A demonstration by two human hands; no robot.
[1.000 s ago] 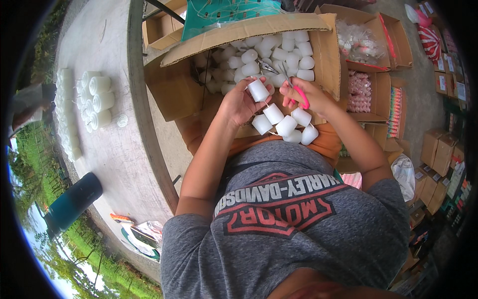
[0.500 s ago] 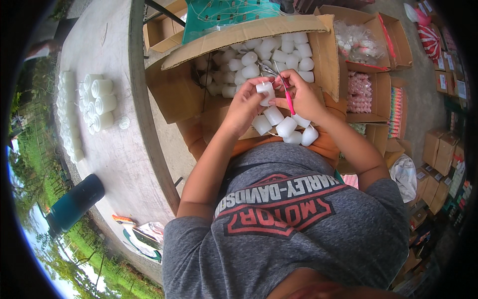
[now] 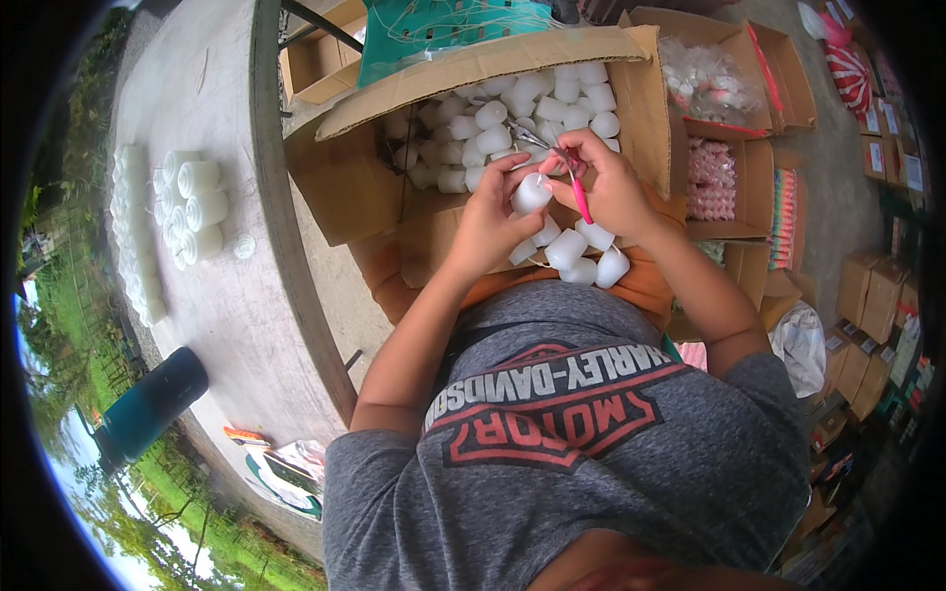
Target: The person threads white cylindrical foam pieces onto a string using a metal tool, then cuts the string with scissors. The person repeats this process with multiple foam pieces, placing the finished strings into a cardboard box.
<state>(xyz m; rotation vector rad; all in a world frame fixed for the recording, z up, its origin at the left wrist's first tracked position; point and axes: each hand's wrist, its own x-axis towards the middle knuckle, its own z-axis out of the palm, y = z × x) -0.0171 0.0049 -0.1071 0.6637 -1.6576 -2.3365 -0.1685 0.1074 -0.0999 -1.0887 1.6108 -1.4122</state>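
My left hand (image 3: 485, 222) is closed around a short white candle (image 3: 532, 194), tilted so that one end faces up and right. Close against it, my right hand (image 3: 619, 189) grips pink-handled scissors (image 3: 580, 201). The metal blades point up and left, over the box, and my right fingertips are at the candle's upper right edge. Whether they pinch the wick is too small to tell. Several more white candles (image 3: 567, 250) lie on my lap just below my hands. Beyond them stands an open cardboard box (image 3: 340, 187) holding many loose white candles (image 3: 492, 114).
On the left, a pale table (image 3: 256, 325) bears grouped white candles (image 3: 205, 209) and a dark blue bottle (image 3: 158, 399). A teal plastic crate (image 3: 443, 30) is behind the box. To the right stand cartons with plastic-wrapped items (image 3: 711, 84) and pink packs (image 3: 709, 177).
My left hand has turned the candle, so its end now faces up and right. My right hand has shifted slightly, with the scissors still in it and its fingertips nearer the candle's end.
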